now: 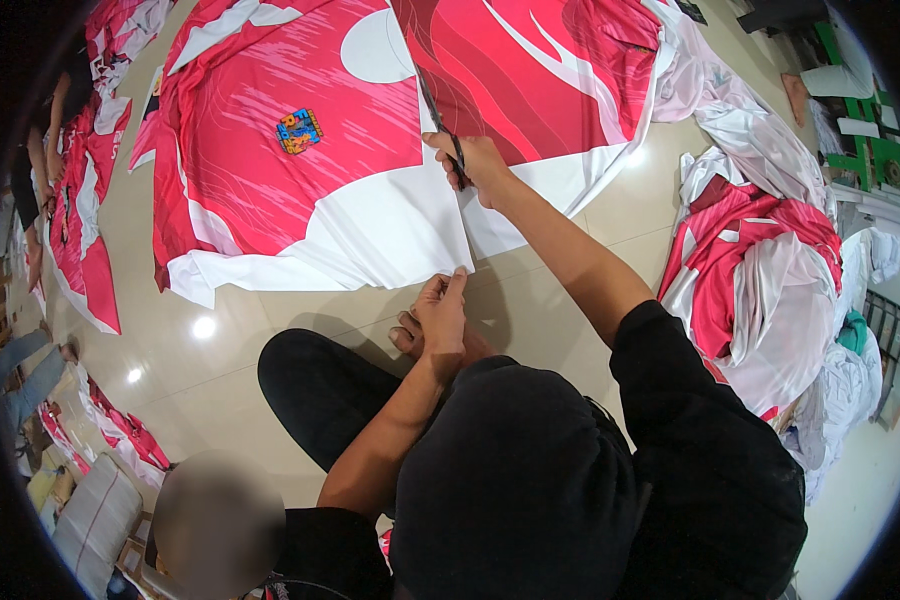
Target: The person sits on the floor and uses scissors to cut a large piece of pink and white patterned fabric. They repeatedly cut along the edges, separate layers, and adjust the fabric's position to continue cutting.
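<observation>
A wide sheet of pink-red printed fabric [370, 120] with white borders lies spread on the floor. My right hand [478, 168] is closed round the handles of dark scissors [458, 152], their blades pointing away from me along a slit between two printed panels. Below the blades, the slit parts the white border into two flaps. At the near corner of the left flap [400, 225], my left hand [440, 308] pinches the white edge between thumb and finger. Bare toes [406, 336] show beside that hand.
Piled red and white fabric [760, 280] lies to the right. More printed pieces [85, 230] are at the left, where another person's hands [45, 190] show. A black-clad knee [310, 390] rests near the fabric's front edge. Green metal equipment [875, 155] stands at the far right.
</observation>
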`<state>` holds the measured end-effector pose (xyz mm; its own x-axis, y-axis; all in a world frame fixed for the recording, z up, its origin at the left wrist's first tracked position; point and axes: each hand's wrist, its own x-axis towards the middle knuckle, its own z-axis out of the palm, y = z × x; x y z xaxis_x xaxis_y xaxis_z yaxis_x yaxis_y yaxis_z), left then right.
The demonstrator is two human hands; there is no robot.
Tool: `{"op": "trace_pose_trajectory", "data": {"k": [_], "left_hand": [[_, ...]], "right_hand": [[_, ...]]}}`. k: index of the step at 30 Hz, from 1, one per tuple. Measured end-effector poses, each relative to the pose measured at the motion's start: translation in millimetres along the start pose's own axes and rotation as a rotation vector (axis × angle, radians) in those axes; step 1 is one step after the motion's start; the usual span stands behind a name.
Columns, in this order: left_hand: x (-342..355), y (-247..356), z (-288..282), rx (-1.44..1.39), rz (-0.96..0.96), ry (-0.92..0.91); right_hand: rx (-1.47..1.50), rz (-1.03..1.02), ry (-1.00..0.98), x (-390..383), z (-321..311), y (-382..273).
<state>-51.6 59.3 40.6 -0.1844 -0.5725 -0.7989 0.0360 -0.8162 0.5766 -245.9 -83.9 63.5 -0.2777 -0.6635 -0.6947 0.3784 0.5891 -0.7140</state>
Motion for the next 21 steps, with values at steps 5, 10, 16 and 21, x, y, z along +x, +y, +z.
{"op": "trace_pose_trajectory", "data": {"k": [5,10,16,21], "left_hand": [[1.2,-4.3,-1.1,-0.011,0.043,-0.003],[1.7,-5.1,-0.7,-0.004,0.072,-0.009],[-0.7,-2.0,0.4,-0.025,0.073,-0.028],[-3.5,1.6,2.8,-0.036,0.031,-0.019]], "right_hand": [[0.022,-0.022,0.0,10.8,4.0,-8.9],[0.0,-0.039,0.016,17.4,6.0,-9.0],[-0.011,0.009,0.018,18.2,5.2,-14.7],[-0.031,0.04,0.006,34.6,8.3,-29.4]]}}
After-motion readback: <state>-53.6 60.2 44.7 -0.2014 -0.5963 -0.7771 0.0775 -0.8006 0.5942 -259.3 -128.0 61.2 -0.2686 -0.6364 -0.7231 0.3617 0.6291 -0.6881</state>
